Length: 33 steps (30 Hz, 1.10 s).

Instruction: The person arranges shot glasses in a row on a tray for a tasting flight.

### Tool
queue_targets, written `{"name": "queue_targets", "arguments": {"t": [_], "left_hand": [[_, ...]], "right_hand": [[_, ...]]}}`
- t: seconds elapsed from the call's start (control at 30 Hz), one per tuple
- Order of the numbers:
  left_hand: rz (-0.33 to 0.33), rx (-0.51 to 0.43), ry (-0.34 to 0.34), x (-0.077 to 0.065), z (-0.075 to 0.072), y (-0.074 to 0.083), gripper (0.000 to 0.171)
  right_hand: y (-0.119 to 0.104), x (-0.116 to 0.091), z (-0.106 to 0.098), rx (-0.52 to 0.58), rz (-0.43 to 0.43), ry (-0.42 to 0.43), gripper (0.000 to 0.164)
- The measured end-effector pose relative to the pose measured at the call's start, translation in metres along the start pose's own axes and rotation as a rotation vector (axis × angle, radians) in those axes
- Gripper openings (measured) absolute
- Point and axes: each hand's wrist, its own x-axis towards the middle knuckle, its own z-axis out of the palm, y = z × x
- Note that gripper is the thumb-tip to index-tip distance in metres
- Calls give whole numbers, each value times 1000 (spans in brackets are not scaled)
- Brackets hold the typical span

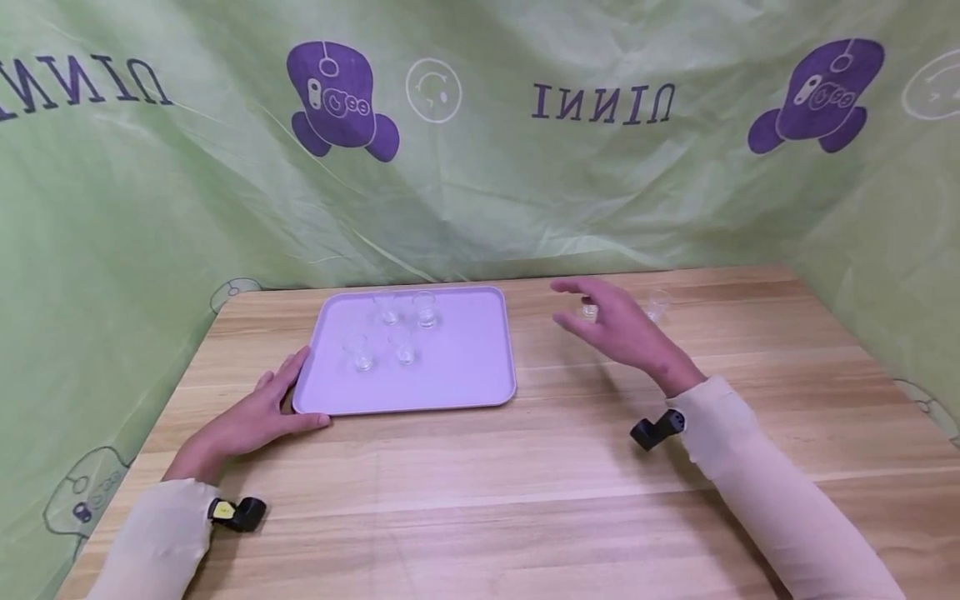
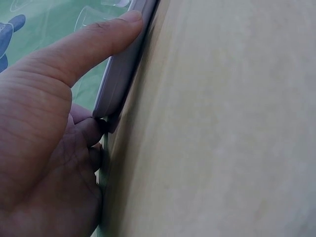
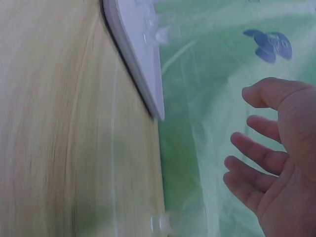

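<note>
Here, a green curtain (image 1: 480,208) backs a wood-grain table (image 1: 480,500) and a lilac tray (image 1: 465,367) bearing four small clear glasses (image 1: 426,311).
The curtain's flipped purple lettering (image 1: 603,103) seems to spell "INNIU"; the tray lies left of centre; the left hand (image 1: 258,417) rests spread at its front-left corner, the right hand (image 1: 622,325), well apart, hovers empty, fingers parted, near two more glasses (image 1: 657,306); a yellow wrist label (image 1: 223,510) is too small to read.

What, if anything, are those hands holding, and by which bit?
Nothing looks gripped: the left hand just touches the purple tray at its near left corner, thumb along the near edge. The right hand is empty.
</note>
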Motion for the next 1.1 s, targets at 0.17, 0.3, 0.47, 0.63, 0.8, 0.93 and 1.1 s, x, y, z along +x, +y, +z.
{"name": "queue_targets", "arguments": {"t": [0.17, 0.3, 0.47, 0.63, 0.8, 0.93, 1.1], "left_hand": [[10, 4, -2, -2, -1, 0, 116], [25, 18, -3, -4, -1, 1, 115], [27, 18, -1, -4, 0, 1, 115], [31, 16, 0, -3, 0, 1, 116], [18, 4, -5, -1, 1, 2, 116], [17, 7, -3, -1, 1, 1, 116], [13, 20, 1, -1, 0, 1, 117]], "right_hand": [[17, -13, -17, -42, 68, 57, 50], [28, -24, -27, -68, 99, 108, 50], [41, -35, -41, -95, 138, 143, 53], [52, -44, -56, -106, 189, 128, 60], [62, -51, -65, -134, 242, 99, 64], [70, -53, -69, -147, 284, 88, 68], [79, -55, -72, -144, 351, 60, 76]]}}
